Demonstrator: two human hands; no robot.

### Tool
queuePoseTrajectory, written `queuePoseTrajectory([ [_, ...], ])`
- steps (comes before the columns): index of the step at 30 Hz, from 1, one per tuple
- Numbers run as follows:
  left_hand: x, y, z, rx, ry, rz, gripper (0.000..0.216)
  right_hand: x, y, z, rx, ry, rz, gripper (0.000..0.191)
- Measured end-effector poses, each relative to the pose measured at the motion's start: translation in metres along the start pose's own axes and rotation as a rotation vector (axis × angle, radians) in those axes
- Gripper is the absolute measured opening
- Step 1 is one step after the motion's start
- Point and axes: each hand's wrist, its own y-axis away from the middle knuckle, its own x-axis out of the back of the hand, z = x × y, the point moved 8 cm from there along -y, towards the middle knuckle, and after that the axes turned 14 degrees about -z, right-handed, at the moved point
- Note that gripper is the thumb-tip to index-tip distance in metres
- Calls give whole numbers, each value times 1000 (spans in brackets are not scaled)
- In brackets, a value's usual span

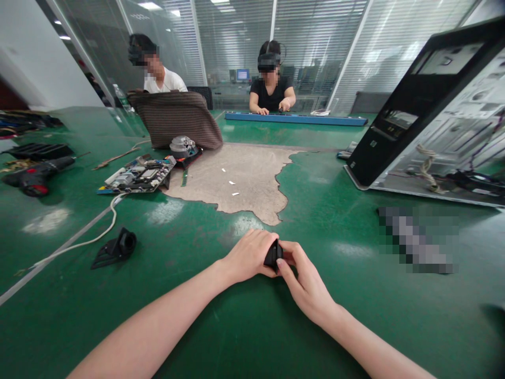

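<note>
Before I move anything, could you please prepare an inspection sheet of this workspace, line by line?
Surface: green table, with a beige patch of ragged edge.
Job's things: small black part, between the hands; partly hidden.
Clutter: circuit board, drill and black piece with a round opening, left; computer case, right, its inside visible.
Hands: left hand and right hand, both with fingers on the black part.
Cables: white cable, left, near the circuit board; wires inside the computer case.
Surroundings: two people opposite; glass partition behind.
</note>
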Motion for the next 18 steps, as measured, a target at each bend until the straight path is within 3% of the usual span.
queuePoseTrajectory([
  [7, 1, -1, 1, 6, -13, 13, 49, 6, -4, 1, 43, -27, 105, 10],
  [14, 0, -1, 1, 3, -10, 4, 54, -1, -5, 10, -94, 23, 37, 22],
  [18, -1, -1, 0, -3, -8, 7, 56, -1, -1, 0, -33, 136, 28, 23],
])
